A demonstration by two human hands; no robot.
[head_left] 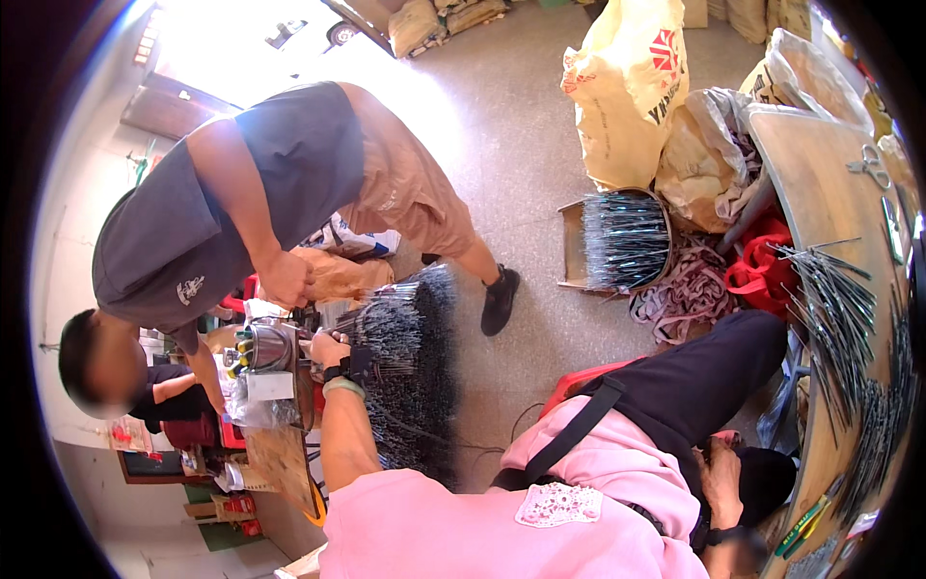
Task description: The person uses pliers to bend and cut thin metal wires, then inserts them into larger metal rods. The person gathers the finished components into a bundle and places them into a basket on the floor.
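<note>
My left arm, with a jade-coloured bangle and a black wristband, reaches to the left. At its end my left hand (pixel 331 349) is closed beside a big bristly stack of thin dark rods (pixel 391 333); whatever lies in its fingers is too small to make out. A metal pot (pixel 270 345) with tool handles in it stands just beyond that hand. My right hand (pixel 721 481) lies on my black trousers with its fingers loosely stretched, next to a small reddish thing (pixel 725 438); its fingertips are partly hidden.
A co-worker in a grey shirt (pixel 231 198) leans over the left bench (pixel 280 461), one fist close to my left hand. On the right, a wooden bench (pixel 805 145) bears rods, scissors (pixel 871 167) and green-handled pliers (pixel 806 526). A rod-filled box (pixel 571 241) and a yellow sack (pixel 627 106) stand on the floor.
</note>
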